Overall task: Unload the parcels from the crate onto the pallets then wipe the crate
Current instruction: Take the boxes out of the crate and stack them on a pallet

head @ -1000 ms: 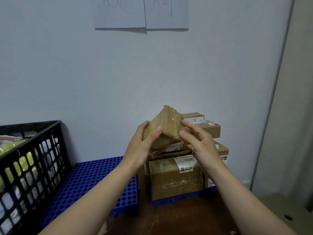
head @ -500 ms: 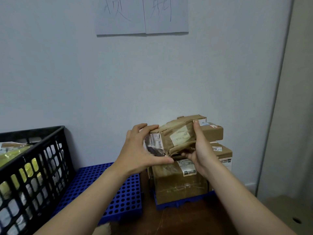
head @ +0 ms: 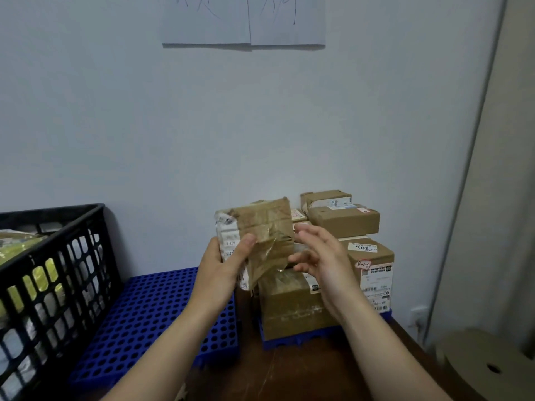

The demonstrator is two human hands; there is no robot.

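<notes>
My left hand (head: 221, 267) grips a small brown taped parcel (head: 260, 227) with a white label on its left side, held up in front of the wall. My right hand (head: 321, 259) hovers just right of the parcel, fingers spread, not touching it. The black plastic crate (head: 58, 270) stands at the left with several yellow and brown parcels inside. A blue perforated pallet (head: 153, 314) lies bare beside the crate. A second blue pallet (head: 292, 341) to the right carries a stack of cardboard boxes (head: 344, 221).
A white wall rises close behind the pallets, with two paper sheets (head: 243, 21) taped high up. A beige curtain (head: 492, 198) hangs at the right. A round cardboard piece (head: 480, 363) lies at the lower right on the brown floor (head: 289, 377).
The parcel has been turned upright in my left hand. My right hand has let go of it and drawn back to the right with fingers apart.
</notes>
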